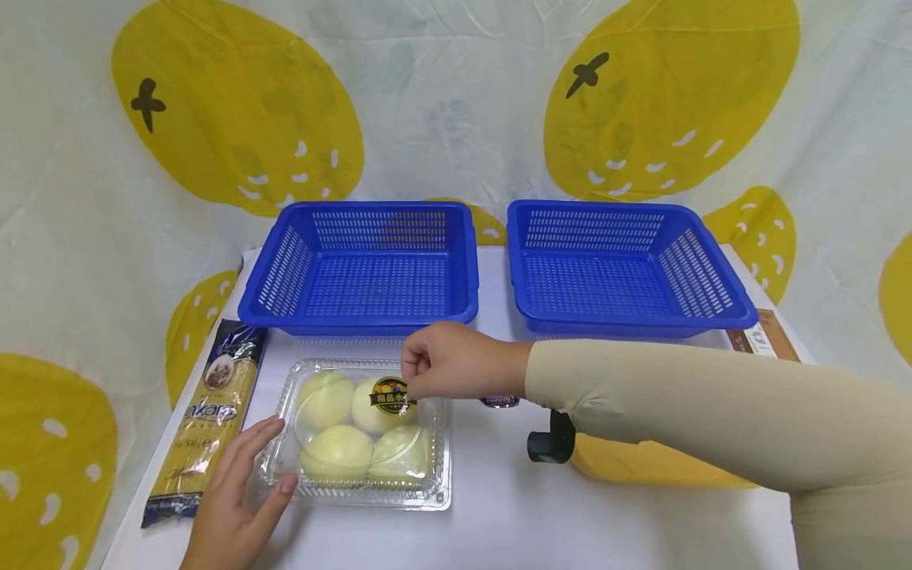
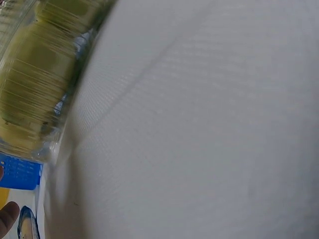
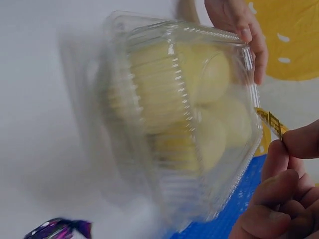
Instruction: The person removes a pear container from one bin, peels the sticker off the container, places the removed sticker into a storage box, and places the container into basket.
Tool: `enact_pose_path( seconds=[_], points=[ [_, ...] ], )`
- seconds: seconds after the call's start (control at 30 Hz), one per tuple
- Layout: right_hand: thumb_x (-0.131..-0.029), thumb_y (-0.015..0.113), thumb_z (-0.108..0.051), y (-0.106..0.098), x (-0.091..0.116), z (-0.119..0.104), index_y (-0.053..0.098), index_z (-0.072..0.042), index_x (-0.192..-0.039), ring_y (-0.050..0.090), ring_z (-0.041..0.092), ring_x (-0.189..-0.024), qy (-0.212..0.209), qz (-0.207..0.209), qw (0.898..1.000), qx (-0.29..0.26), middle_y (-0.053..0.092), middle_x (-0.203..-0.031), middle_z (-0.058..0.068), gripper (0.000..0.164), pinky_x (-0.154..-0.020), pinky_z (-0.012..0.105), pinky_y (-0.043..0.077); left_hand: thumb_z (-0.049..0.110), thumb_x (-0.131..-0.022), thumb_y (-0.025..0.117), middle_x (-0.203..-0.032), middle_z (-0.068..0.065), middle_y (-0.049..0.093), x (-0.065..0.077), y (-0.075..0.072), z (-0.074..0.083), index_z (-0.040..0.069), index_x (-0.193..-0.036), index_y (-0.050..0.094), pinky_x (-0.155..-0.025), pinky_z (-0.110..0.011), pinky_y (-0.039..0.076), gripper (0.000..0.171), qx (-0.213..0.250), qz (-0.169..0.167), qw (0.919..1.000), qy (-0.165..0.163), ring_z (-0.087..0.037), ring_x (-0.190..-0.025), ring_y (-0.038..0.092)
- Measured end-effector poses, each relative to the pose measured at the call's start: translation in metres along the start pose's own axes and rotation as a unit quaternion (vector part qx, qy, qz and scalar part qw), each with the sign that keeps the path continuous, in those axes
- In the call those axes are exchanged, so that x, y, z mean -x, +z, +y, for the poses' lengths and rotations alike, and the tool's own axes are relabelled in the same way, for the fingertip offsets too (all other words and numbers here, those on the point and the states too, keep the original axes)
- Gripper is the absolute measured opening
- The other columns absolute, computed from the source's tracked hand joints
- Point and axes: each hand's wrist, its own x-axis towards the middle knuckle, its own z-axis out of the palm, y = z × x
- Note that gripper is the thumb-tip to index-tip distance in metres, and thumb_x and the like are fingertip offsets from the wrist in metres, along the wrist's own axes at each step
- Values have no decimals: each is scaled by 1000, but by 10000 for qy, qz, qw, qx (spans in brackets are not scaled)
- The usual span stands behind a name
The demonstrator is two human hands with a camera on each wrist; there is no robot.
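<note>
A clear plastic clamshell box (image 1: 427,497) holds several pale yellow round fruits (image 1: 336,453). On its lid, toward the upper right, is a black and gold sticker (image 1: 392,398) with small fruit pictures. My right hand (image 1: 452,362) pinches the sticker's edge between thumb and finger; in the right wrist view the sticker (image 3: 269,122) stands up at an angle from the lid. My left hand (image 1: 238,495) is at the box's left side, fingers extended and spread, fingertips right at its edge.
Two blue baskets (image 1: 370,326) (image 1: 634,324) stand behind the box. A yellow and blue packet (image 1: 207,427) lies left. A purple wrapper (image 1: 499,401), a yellow object (image 1: 641,461), a black bent piece (image 1: 552,443) and a brown and white box (image 1: 762,339) are partly hidden by my right arm.
</note>
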Motion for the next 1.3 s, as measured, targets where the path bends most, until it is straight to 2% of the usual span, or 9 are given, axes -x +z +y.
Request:
enact_pose_path(
  seconds=[0.27,0.57,0.77,0.87,1.13,1.3],
  points=[
    [-88,72,-5,-18,18,19,68,-14,-85,55,10,-73,51,115,9999,-97,61,-72,-5,10,-67,27,49,2,-85,83,-153,-8,54,-3,-2,3,14,-155,57,-115,-12,23,76,-90,-177,9997,-149,2,-145,37],
    [-88,69,-3,-35,45,48,69,-11,-90,55,14,-70,268,107,9985,-466,62,-74,-1,9,-61,26,44,2,-85,82,-153,-9,55,-3,-1,5,14,-154,57,-116,-12,21,74,-152,-163,9996,-152,4,-145,35],
    [-88,72,-3,-44,66,68,69,-10,-91,56,18,-75,428,87,9978,-492,63,-76,0,8,-64,25,46,8,-90,81,-154,-9,53,-1,-2,8,19,-156,56,-116,-12,19,71,-292,-262,9983,-429,6,-145,33],
    [-91,73,-5,-51,78,77,69,-9,-94,55,20,-78,491,38,9976,-494,62,-78,1,6,-64,25,45,10,-91,81,-155,-8,53,-1,-2,9,21,-156,55,-116,-12,18,71,-329,-274,9979,-490,6,-145,33],
    [-93,70,-6,-76,121,105,67,-6,-98,56,21,-80,766,129,9960,-448,62,-82,4,5,-66,27,48,6,-89,81,-154,-9,53,0,-2,6,18,-156,55,-116,-12,20,73,-262,-228,9987,-371,5,-145,34],
    [-97,70,-8,-91,152,128,66,-6,-101,59,20,-81,1045,112,9930,-539,64,-86,6,6,-65,27,50,12,-92,82,-155,-6,53,1,-2,10,23,-157,54,-115,-10,18,72,-428,-272,9969,-604,7,-144,33]
  ],
)
